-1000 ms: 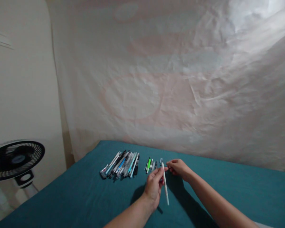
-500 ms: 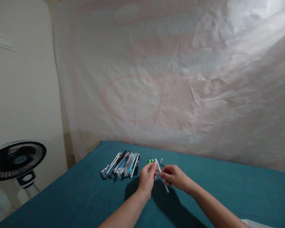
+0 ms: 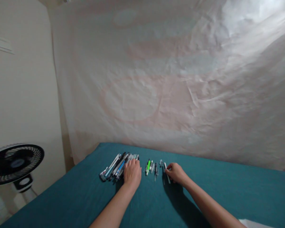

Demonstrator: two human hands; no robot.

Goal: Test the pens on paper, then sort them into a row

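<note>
My left hand palm down, fingers forward; my right hand pinched, both forearms angled inward.

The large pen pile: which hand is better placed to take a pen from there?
Probably the left hand: it is over the right part of the pen pile, while the right hand is farther away, at the white pen.

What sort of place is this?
Probably a room in a home, perhaps a makeshift work corner: a fan stands at the left, a big wrinkled sheet hangs behind, and a pile of pens lies on the teal surface.
</note>
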